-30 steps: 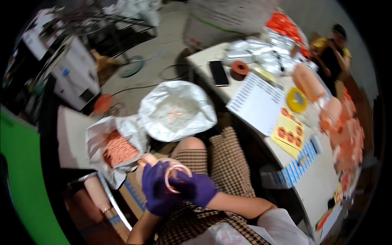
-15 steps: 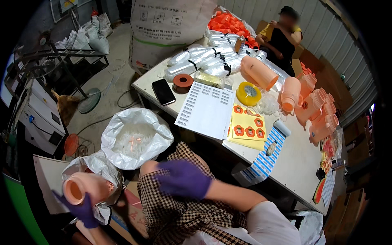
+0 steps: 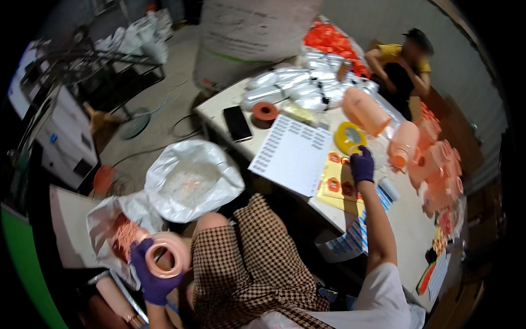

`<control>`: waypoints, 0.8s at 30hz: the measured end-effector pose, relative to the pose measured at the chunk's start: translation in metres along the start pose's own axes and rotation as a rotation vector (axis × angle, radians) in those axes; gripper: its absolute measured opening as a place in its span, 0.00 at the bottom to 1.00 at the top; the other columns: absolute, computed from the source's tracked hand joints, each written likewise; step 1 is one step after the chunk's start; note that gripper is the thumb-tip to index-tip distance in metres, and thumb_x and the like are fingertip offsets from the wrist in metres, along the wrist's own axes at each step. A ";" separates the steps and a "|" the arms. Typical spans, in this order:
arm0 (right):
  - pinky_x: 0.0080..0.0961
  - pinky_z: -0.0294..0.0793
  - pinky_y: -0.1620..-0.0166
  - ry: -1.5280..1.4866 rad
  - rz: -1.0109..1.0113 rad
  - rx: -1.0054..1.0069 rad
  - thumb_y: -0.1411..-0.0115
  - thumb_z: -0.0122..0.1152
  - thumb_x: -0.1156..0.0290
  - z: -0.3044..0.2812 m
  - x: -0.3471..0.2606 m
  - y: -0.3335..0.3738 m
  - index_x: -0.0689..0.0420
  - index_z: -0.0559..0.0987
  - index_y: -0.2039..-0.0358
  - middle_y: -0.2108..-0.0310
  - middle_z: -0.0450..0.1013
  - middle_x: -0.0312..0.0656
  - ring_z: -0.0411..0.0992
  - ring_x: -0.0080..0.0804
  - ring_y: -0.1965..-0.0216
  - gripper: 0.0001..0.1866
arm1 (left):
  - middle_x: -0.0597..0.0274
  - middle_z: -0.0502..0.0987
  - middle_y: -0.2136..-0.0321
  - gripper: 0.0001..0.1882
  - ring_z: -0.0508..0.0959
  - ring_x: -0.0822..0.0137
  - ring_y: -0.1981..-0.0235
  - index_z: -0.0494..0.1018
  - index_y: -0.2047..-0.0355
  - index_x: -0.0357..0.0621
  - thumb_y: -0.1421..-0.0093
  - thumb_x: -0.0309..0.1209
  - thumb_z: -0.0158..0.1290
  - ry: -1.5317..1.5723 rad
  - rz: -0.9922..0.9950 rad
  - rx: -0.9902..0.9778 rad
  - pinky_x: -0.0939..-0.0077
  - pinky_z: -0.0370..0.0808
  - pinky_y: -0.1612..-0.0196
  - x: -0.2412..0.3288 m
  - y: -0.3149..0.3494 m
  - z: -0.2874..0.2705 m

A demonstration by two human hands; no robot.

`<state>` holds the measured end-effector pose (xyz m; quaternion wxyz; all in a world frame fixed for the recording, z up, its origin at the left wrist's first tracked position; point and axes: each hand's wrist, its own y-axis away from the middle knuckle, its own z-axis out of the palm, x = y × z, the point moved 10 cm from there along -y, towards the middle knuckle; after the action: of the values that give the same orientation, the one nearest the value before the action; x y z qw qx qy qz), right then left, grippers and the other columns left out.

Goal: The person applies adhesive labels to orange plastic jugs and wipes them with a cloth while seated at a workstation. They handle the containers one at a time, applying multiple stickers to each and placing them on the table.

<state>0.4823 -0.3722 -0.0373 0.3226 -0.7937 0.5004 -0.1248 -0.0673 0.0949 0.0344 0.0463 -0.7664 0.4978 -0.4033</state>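
Head view shows your left hand (image 3: pixel 149 278) at the lower left, fingers curled firmly round the side of the peach jar (image 3: pixel 164 240). The jar's round mouth tips up toward you, just beside your knee and in front of the bag (image 3: pixel 98 219) of peach bits. Your right hand (image 3: pixel 362 165) is out over the counter (image 3: pixel 406 236), right of centre, its fingers bent together at the upper right of the yellow sticker sheet (image 3: pixel 332 185), just below the tape roll (image 3: pixel 341 138). Whether it has hold of anything, you cannot tell from this angle.

To work well, carry the jar's weight on your palm and spread fingers, since a hard squeeze could dent a wall like that. Hold the mouth clear of the bag, so no bits drop in. On the right, come at small things with fingertips only; gloves dull touch and may drag neighbouring pieces along. Mind the tape roll and white sheet (image 3: pixel 290 156), and draw your forearm back without sweeping the blue-striped strip (image 3: pixel 356 238).
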 end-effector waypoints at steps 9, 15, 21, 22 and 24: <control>0.31 0.80 0.53 -1.374 -0.377 -0.680 0.45 0.68 0.77 -0.151 -0.412 0.119 0.60 0.81 0.53 0.58 0.80 0.47 0.80 0.41 0.58 0.17 | 0.52 0.76 0.54 0.39 0.75 0.45 0.53 0.72 0.48 0.43 0.60 0.43 0.73 -0.009 0.220 -0.130 0.53 0.70 0.47 0.045 -0.027 0.022; 0.37 0.80 0.56 -1.418 -0.575 -0.631 0.46 0.65 0.77 -0.163 -0.508 0.156 0.56 0.81 0.58 0.60 0.79 0.46 0.80 0.46 0.60 0.13 | 0.50 0.76 0.51 0.41 0.77 0.46 0.50 0.72 0.47 0.39 0.61 0.42 0.74 0.006 0.297 -0.089 0.51 0.69 0.42 0.069 -0.022 0.018; 0.38 0.79 0.61 -0.989 -0.544 -0.858 0.43 0.60 0.69 -0.137 -0.528 0.175 0.50 0.81 0.62 0.62 0.78 0.46 0.79 0.47 0.62 0.08 | 0.48 0.77 0.50 0.43 0.77 0.47 0.48 0.71 0.47 0.34 0.61 0.43 0.73 -0.040 0.309 -0.087 0.48 0.66 0.36 0.057 -0.005 0.028; 0.38 0.79 0.61 -0.984 -0.541 -0.857 0.43 0.60 0.69 -0.138 -0.529 0.177 0.50 0.81 0.62 0.62 0.78 0.46 0.79 0.47 0.62 0.08 | 0.48 0.77 0.50 0.42 0.77 0.47 0.48 0.71 0.47 0.33 0.60 0.43 0.73 -0.021 0.300 -0.048 0.48 0.66 0.36 0.058 -0.008 0.024; 0.37 0.79 0.58 -1.016 -0.523 -0.782 0.42 0.59 0.69 -0.144 -0.529 0.176 0.48 0.81 0.58 0.60 0.78 0.49 0.78 0.48 0.59 0.11 | 0.48 0.77 0.50 0.42 0.77 0.46 0.48 0.72 0.47 0.33 0.59 0.43 0.72 -0.002 0.294 -0.012 0.49 0.66 0.36 0.059 -0.010 0.019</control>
<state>0.0344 -0.0165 0.0266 0.1664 -0.9063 0.0876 0.3784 -0.0368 0.0466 0.0597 0.1007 -0.6859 0.6070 -0.3886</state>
